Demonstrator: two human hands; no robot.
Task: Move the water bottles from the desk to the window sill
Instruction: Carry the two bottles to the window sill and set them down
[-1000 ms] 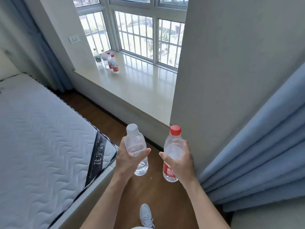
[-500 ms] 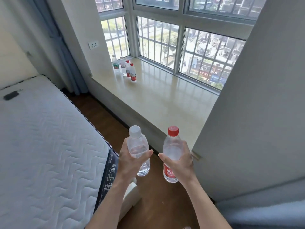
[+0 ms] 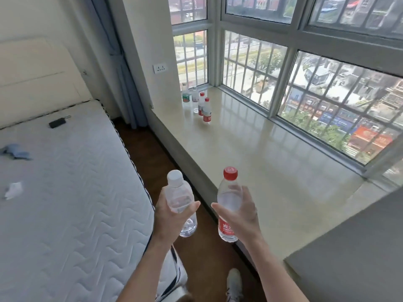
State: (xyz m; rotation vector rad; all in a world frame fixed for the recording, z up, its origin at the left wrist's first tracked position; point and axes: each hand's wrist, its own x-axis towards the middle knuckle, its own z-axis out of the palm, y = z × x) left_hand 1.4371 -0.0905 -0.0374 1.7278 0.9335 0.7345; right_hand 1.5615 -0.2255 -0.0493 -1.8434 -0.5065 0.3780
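Glossy beige window sill [image 3: 250,160] now closer, centre-right. The left hand [image 3: 172,219] curls its fingers round clear white-capped plastic bottle [image 3: 175,188], the right hand [image 3: 242,216] round clear red-capped plastic bottle [image 3: 229,192]. Likely light, squashy: grip mid-body.

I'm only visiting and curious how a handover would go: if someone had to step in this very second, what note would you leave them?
Left hand: holds the white-cap bottle, upright.
Right hand: holds the red-cap bottle, upright.
Both bottles are in the air near the sill's near end, not yet set down.
Done: four bottles stand in the sill's far corner.
Left: set these two on the sill. Whether more wait elsewhere is out of view.
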